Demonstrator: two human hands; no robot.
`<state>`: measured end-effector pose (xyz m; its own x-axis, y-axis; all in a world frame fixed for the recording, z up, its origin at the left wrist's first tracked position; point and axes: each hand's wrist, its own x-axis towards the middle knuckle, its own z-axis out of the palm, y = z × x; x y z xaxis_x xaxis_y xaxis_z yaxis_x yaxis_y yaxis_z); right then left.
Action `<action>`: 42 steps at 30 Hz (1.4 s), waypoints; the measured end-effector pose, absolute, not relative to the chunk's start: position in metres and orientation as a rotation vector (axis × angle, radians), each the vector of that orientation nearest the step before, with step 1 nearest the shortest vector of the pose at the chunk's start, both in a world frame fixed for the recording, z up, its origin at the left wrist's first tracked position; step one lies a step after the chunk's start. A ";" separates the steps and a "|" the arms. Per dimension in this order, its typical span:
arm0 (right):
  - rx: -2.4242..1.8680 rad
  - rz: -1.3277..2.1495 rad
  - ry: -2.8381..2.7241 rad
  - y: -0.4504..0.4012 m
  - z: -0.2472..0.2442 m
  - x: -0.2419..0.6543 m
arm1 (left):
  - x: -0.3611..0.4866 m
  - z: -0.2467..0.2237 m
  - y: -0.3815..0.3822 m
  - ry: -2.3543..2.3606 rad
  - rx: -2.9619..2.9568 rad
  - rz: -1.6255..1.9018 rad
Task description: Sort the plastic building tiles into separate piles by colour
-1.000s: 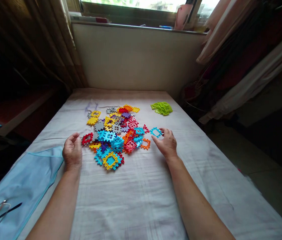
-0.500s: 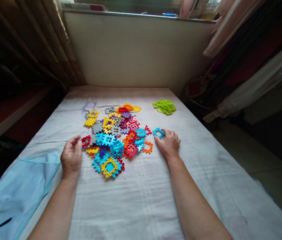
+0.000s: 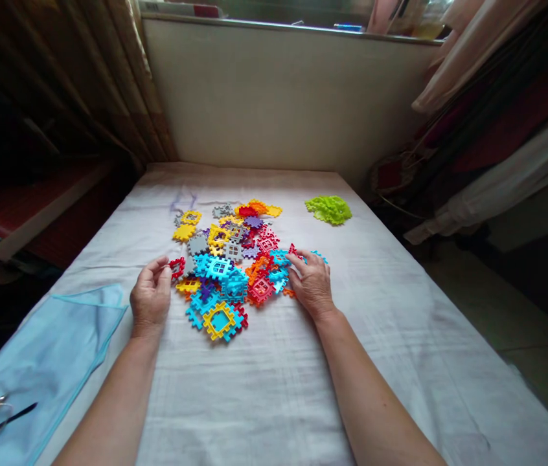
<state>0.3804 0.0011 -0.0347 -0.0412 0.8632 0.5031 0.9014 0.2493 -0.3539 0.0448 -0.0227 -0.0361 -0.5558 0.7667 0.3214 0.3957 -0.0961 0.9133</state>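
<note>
Centrally, colourful pieces (image 3: pixel 219 266), between left hand (image 3: pixel 150 296), gripping red frame (image 3: pixel 173 273), and right hand (image 3: pixel 313 285), grip unclear

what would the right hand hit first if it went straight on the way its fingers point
Likely the blue pieces at the pile's right side: the right hand points left towards them. Its fingertips look very close; whether they already touch is unclear.
</note>
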 end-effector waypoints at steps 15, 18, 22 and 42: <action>-1.649 -0.123 -1.598 0.009 -0.025 0.412 | 0.045 -0.036 -0.023 1.890 1.330 1.665; -1.821 -0.127 -1.472 0.009 -0.027 0.434 | 0.044 -0.038 -0.023 1.884 1.346 1.668; -1.946 -0.085 -1.435 0.007 -0.033 0.445 | 0.045 -0.037 -0.023 1.875 1.318 1.677; -1.808 -0.085 -1.963 0.005 -0.031 0.383 | 0.044 -0.041 -0.022 1.913 1.343 1.634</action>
